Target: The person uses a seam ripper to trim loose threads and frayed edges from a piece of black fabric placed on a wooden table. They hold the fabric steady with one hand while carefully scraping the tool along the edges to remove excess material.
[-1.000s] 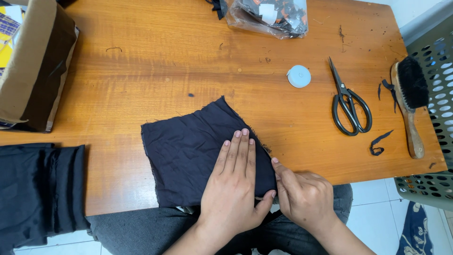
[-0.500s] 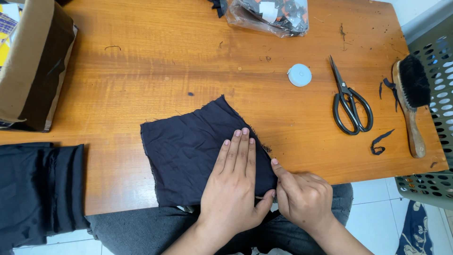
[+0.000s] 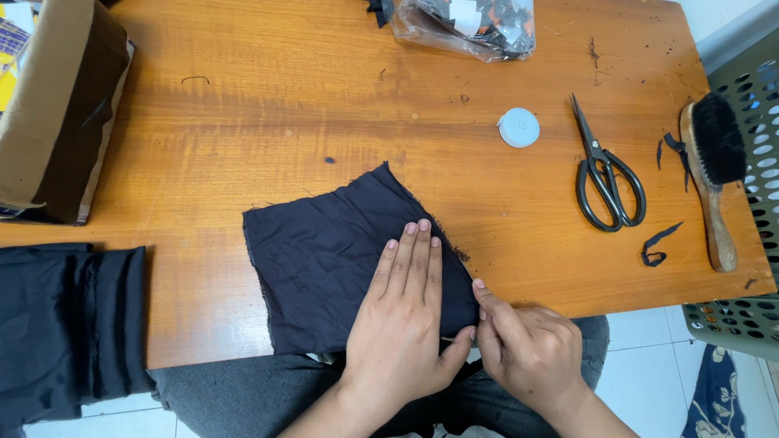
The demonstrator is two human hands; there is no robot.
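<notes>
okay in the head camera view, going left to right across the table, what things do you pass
Cardboard box → folded black fabric → dark cloth square under the flat left hand → right hand at the cloth's edge → white round tape measure → black scissors → black cloth scrap → wooden brush → perforated basket.

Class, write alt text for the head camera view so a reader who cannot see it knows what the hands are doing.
A person's left hand lies flat on a dark cloth square on a wooden table, while the right hand pinches the cloth's near right edge. Black scissors, a small round white disc and a wooden-handled brush lie to the right.
</notes>
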